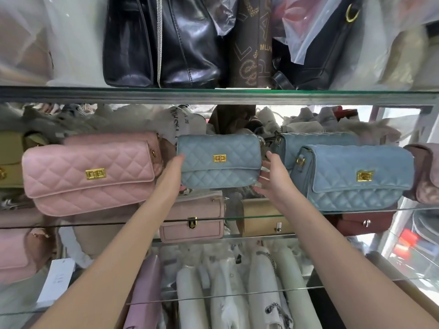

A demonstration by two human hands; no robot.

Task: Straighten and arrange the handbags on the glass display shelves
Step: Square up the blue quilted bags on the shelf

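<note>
A small blue quilted handbag [219,162] with a gold clasp stands upright at the middle of the glass shelf [308,213]. My left hand [169,173] grips its left end, thumb on the front, fingers hidden behind it. My right hand [273,176] touches its right end with fairly straight, spread fingers. A pink quilted handbag [90,176] stands to the left, with another pink one behind it. A larger blue quilted handbag [356,179] stands to the right, with a second blue one [316,140] behind it.
Black leather bags [166,43] and plastic-wrapped bags fill the upper glass shelf [213,94]. Below the middle shelf sit a pink boxy bag [192,225], a tan bag [263,217] and a maroon bag [365,223]. White dust-bagged items [225,293] lie lower down.
</note>
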